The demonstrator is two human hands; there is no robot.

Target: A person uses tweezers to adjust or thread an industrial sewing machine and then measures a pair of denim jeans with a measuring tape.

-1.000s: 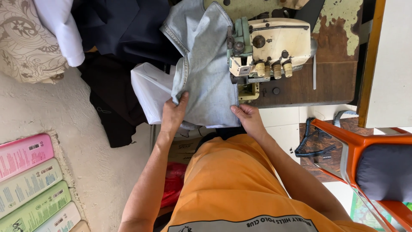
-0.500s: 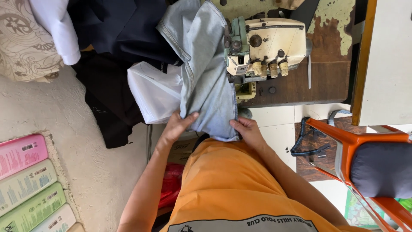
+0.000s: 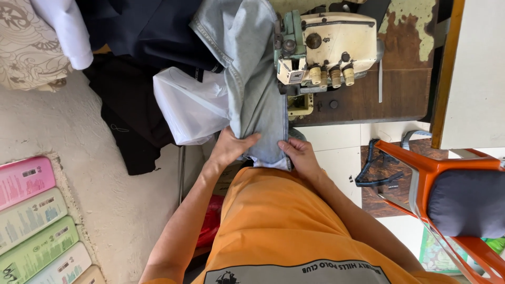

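here, left hand (image 3: 231, 147) and right hand (image 3: 300, 155) pinch the denim (image 3: 258, 100) hem; sewing machine (image 3: 326, 47) crowds its right edge

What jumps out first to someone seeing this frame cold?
Dead centre, the left hand and right hand grip the near end of a light blue denim piece that runs up toward the cream sewing machine on the worn wooden table. The orange shirt fills the bottom, and an orange chair stands at right.

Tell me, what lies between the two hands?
In the head view, only the light blue denim garment spans between the left hand and right hand; both hands rest on it.
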